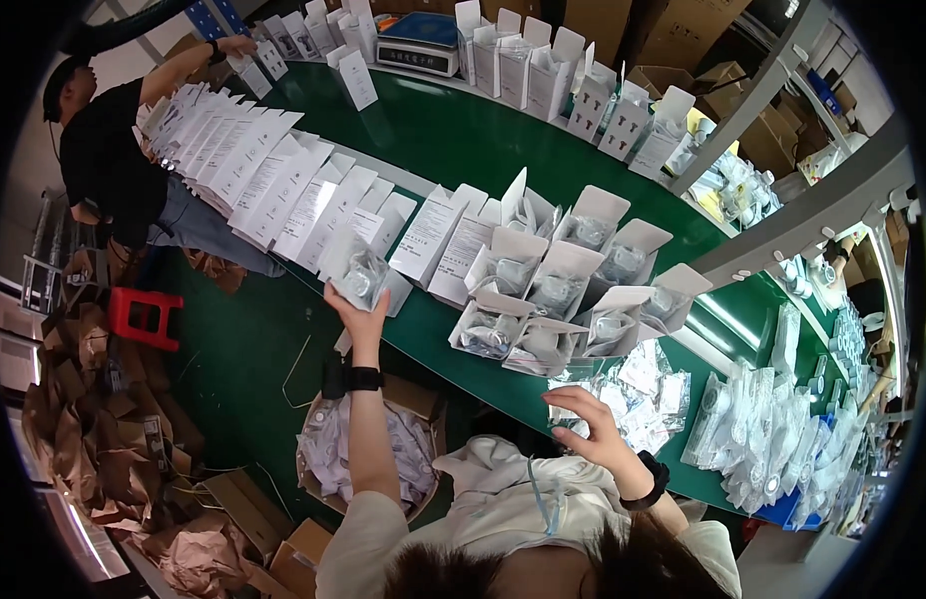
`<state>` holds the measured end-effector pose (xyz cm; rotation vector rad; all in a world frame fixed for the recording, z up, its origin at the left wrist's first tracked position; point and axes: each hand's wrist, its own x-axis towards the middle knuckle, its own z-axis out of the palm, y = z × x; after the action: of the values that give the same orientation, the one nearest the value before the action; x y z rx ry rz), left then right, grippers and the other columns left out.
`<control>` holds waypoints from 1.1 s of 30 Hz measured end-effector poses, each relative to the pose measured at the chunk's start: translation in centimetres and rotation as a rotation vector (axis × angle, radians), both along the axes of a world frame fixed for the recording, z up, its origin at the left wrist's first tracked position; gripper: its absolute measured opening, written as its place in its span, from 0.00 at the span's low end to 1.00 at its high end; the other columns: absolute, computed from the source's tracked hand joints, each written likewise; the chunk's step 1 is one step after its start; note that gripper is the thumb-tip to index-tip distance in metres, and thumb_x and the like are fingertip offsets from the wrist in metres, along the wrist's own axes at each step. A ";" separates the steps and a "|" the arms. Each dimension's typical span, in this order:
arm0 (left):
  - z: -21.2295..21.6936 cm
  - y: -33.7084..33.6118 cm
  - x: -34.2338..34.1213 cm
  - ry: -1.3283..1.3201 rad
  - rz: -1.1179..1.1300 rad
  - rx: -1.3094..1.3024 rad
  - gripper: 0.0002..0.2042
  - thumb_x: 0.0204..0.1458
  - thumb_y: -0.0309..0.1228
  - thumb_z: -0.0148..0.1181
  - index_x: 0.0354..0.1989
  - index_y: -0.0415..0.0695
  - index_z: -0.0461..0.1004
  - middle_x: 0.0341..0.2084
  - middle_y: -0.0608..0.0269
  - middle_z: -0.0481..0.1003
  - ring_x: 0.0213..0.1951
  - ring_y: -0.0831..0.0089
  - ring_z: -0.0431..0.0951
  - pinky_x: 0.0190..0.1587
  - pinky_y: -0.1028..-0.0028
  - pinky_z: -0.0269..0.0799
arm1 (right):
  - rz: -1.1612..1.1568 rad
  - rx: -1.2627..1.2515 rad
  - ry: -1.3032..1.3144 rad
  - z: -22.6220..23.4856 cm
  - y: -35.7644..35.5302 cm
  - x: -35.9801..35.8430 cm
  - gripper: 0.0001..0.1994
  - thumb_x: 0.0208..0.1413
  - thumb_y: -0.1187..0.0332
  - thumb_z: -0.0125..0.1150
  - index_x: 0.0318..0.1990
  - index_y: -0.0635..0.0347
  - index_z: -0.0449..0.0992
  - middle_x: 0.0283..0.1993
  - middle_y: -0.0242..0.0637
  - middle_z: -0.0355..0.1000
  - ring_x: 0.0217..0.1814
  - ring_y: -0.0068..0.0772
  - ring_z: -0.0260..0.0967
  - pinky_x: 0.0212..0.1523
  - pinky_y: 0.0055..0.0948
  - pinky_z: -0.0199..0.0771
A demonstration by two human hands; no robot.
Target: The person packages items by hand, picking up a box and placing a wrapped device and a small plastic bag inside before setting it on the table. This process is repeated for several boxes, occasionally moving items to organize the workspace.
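Observation:
My left hand point(363, 327) is wrapped round the lower part of a white carton point(335, 258), holding it at the table's near edge. Its top is open, and a clear-bagged grey-white item point(361, 278) shows inside. To the right, my right hand point(591, 429) hovers with fingers apart and nothing in them, beside a pile of small clear plastic packets point(645, 391). Between the hands stands a cluster of open white cartons point(558, 290), each with a bagged item in it. Left of these, closer-packed white cartons point(438, 235) stand upright.
A long row of white cartons point(224, 150) runs left along the green table point(413, 115) toward a co-worker point(114, 150). More cartons and a scale point(418, 45) line the far side. Bagged parts point(752, 429) lie right. Below sits a filled cardboard box point(423, 399); a red stool point(144, 317) stands left.

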<state>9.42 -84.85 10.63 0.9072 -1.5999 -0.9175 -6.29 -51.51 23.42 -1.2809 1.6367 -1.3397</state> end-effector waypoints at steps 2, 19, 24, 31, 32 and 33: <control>-1.4 -1.0 -0.6 -0.037 0.075 -0.009 0.45 0.31 0.21 0.66 0.57 0.39 0.40 0.54 0.48 0.50 0.54 0.59 0.55 0.56 0.65 0.51 | -0.038 0.031 0.009 -0.1 -0.5 0.4 0.18 0.42 0.74 0.57 0.44 0.65 0.69 0.46 0.44 0.66 0.48 0.41 0.64 0.49 0.31 0.62; 3.7 -7.7 -20.3 -0.762 -0.114 -0.097 0.19 0.41 0.29 0.60 0.41 0.35 0.66 0.38 0.45 0.70 0.42 0.52 0.71 0.44 0.64 0.66 | -0.220 0.104 -0.013 -1.3 0.9 1.1 0.16 0.43 0.77 0.55 0.44 0.63 0.69 0.43 0.42 0.68 0.46 0.41 0.65 0.47 0.30 0.64; -5.5 -15.4 -19.7 -1.116 -0.295 -0.048 0.32 0.30 0.47 0.67 0.41 0.34 0.68 0.37 0.40 0.71 0.42 0.51 0.71 0.44 0.64 0.67 | -0.312 0.085 -0.045 -1.8 3.9 1.8 0.15 0.44 0.77 0.55 0.43 0.63 0.70 0.42 0.41 0.68 0.45 0.40 0.66 0.45 0.30 0.65; 7.0 -11.6 -22.8 -0.502 0.236 -0.261 0.25 0.36 0.39 0.67 0.40 0.36 0.67 0.33 0.48 0.73 0.35 0.51 0.73 0.38 0.62 0.68 | -0.441 0.023 -0.109 -2.4 7.8 1.6 0.14 0.44 0.77 0.55 0.42 0.63 0.70 0.43 0.42 0.68 0.46 0.39 0.66 0.46 0.32 0.64; 10.7 -10.6 -22.4 -0.292 0.235 -0.288 0.25 0.35 0.40 0.68 0.38 0.37 0.68 0.32 0.49 0.73 0.34 0.54 0.74 0.37 0.63 0.68 | -0.464 0.023 -0.108 -2.2 8.1 1.5 0.14 0.44 0.77 0.55 0.42 0.63 0.70 0.43 0.42 0.68 0.46 0.39 0.66 0.46 0.32 0.64; 16.2 -8.7 -20.4 -0.187 0.225 -0.313 0.24 0.35 0.40 0.68 0.38 0.38 0.68 0.34 0.50 0.73 0.34 0.57 0.74 0.36 0.64 0.68 | -0.493 -0.054 -0.079 -1.8 8.0 1.0 0.16 0.43 0.77 0.56 0.44 0.63 0.69 0.45 0.41 0.67 0.47 0.39 0.65 0.46 0.31 0.65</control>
<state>-10.99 -93.51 26.83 0.9459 -1.7001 -0.4200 -5.28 -43.54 21.63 -0.8652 1.9479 -1.7054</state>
